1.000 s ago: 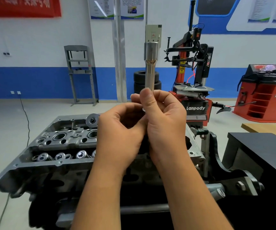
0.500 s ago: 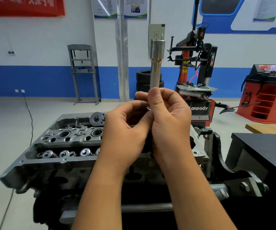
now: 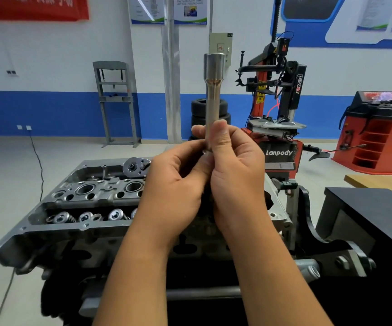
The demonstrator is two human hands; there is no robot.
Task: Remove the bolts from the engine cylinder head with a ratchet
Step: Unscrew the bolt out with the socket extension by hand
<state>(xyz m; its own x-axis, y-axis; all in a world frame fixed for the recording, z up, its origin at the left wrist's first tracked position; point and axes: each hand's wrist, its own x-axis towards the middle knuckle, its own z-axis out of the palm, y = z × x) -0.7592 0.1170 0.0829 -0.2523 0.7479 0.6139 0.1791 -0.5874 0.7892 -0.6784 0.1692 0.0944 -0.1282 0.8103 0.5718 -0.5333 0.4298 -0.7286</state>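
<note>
Polished steel, upright: long socket extension [image 3: 212,90], wide cup end on top, narrow shaft running down into both hands, raised above the engine. Right hand [image 3: 236,175] curled round the lower shaft, thumb pressed flat along its front. Left hand [image 3: 176,184] cupped just beside and touching the right, fingers curled in toward the bottom end of the tool; whether actually gripping that end or only closing near it, impossible to tell, since hidden behind the knuckles. Below and behind the hands, grey aluminium cylinder head [image 3: 91,198] on a dark engine stand [image 3: 319,236], open top toward the camera, a row of valve springs [image 3: 86,216] along the near gallery, round bores behind them. No ratchet handle identifiable; possibly concealed in the palms. No bolts clearly distinguishable at this size. Farther back on the grey floor: red and black tyre changer [image 3: 277,109] marked Lanpody, stacked tyres [image 3: 199,111], grey shop press frame [image 3: 116,102], red wheel balancer [image 3: 376,132] at right.
</note>
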